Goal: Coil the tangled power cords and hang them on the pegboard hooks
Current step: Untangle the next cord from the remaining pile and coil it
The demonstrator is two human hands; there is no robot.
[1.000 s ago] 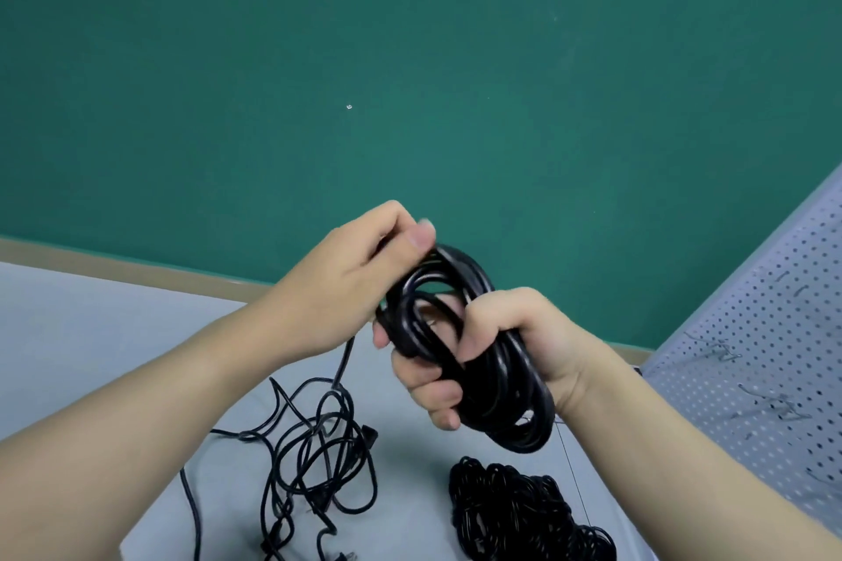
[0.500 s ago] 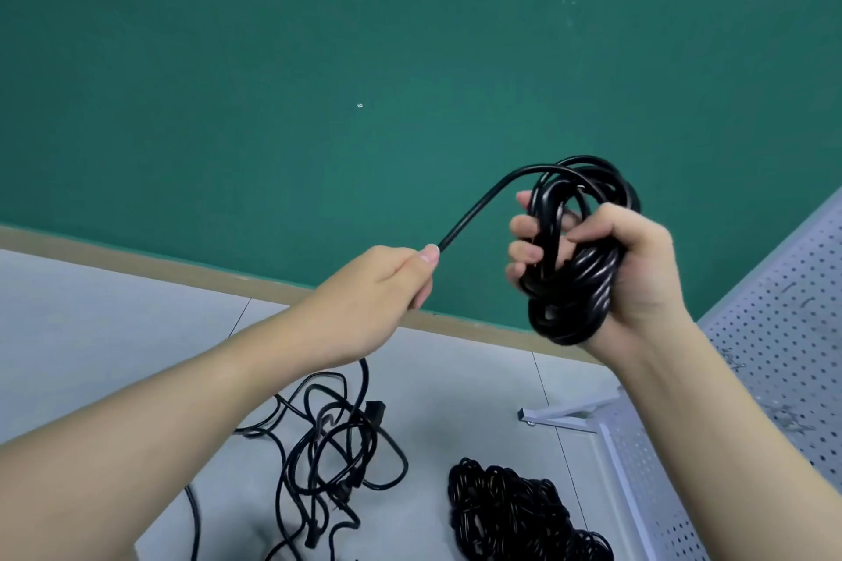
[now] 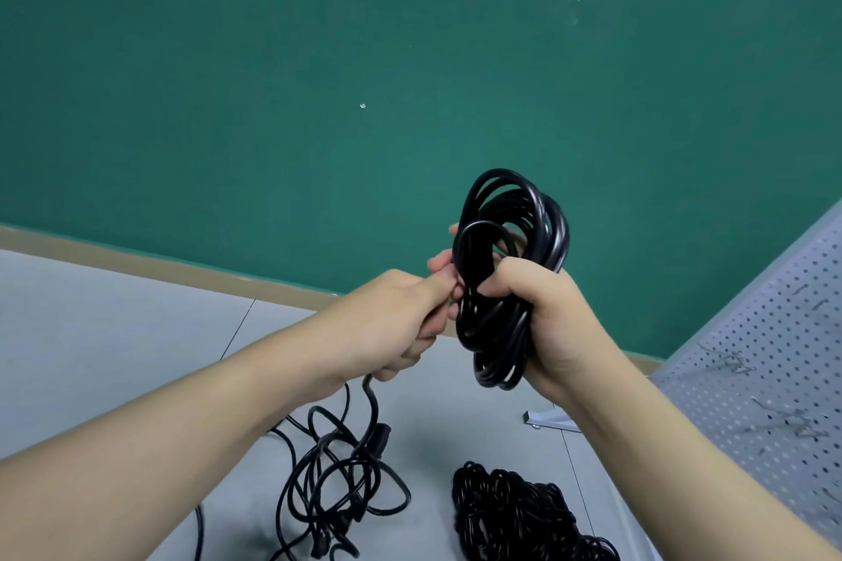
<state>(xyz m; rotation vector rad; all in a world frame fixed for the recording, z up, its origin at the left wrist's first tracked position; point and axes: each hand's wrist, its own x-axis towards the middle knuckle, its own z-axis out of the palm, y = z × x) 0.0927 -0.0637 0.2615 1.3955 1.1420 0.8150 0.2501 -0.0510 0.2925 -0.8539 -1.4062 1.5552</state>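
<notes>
Fingers of right hand (image 3: 542, 310) curl around coiled black rubber power cord (image 3: 510, 278); left hand (image 3: 401, 323), apart 0.5 s ago, now pinches its strand beside coil. No legible writing.

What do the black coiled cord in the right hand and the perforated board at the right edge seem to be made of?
Black coiled cord: seemingly a rubber or PVC jacket, smooth and semi-glossy, since pale highlights run along its loops and it bends without kinking. Pale grey perforated board: likely painted sheet metal with a matte finish, given its regular punched holes and thin wire hooks; plastic cannot be ruled out.
</notes>
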